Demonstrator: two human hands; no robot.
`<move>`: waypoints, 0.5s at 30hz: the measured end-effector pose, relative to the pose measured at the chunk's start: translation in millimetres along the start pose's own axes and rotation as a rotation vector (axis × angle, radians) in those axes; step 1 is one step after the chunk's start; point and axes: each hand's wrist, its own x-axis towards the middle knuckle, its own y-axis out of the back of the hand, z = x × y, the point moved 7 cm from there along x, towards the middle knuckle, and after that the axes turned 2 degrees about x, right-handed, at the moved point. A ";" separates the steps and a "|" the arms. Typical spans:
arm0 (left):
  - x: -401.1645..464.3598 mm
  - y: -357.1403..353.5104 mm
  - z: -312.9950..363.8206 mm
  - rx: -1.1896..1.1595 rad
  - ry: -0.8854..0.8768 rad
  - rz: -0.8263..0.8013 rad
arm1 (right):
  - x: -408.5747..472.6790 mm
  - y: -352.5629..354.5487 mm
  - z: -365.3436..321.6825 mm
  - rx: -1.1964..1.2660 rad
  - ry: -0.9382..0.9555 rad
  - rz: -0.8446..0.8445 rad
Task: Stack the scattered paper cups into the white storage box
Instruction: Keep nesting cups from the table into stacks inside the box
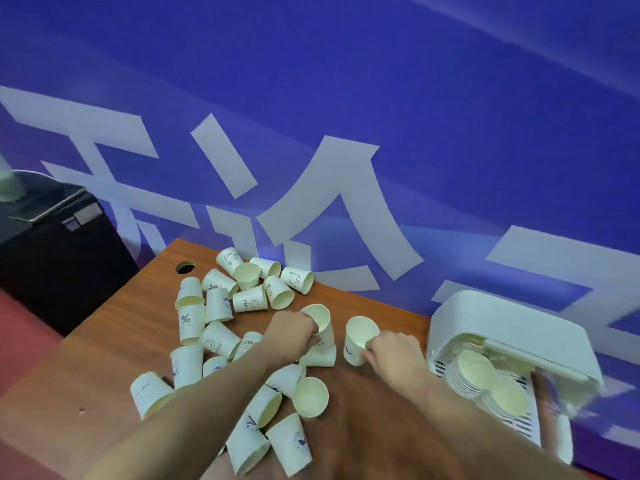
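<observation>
Several white paper cups (pixel 221 306) lie scattered on a brown wooden table (pixel 104 348), some upright, some on their sides. My left hand (pixel 294 332) grips one upright cup (pixel 320 322) by its rim near the middle of the table. My right hand (pixel 394 351) holds another upright cup (pixel 358 339) by its rim, just right of the first. The white storage box (pixel 502 320) stands at the table's right edge, tipped with its opening toward me. Stacks of cups (pixel 485 379) lie inside it.
A blue wall with large white characters (pixel 329 209) rises right behind the table. A black cabinet (pixel 59 254) stands at the left, beyond the table. A round cable hole (pixel 185 267) sits near the table's far left corner. Red floor (pixel 20 344) shows at the lower left.
</observation>
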 end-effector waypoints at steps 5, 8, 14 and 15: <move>7.1 11.3 67.5 0.052 -0.069 -0.012 | -43.4 -7.4 40.1 0.023 -0.053 0.020; 10.4 17.3 106.6 0.046 -0.111 -0.008 | -68.7 -7.3 62.4 0.038 -0.077 0.045; 13.1 27.7 185.0 0.068 -0.239 -0.006 | -122.4 -15.2 111.1 0.078 -0.160 0.056; 13.3 28.8 194.3 0.073 -0.252 -0.007 | -129.0 -18.0 117.1 0.082 -0.170 0.051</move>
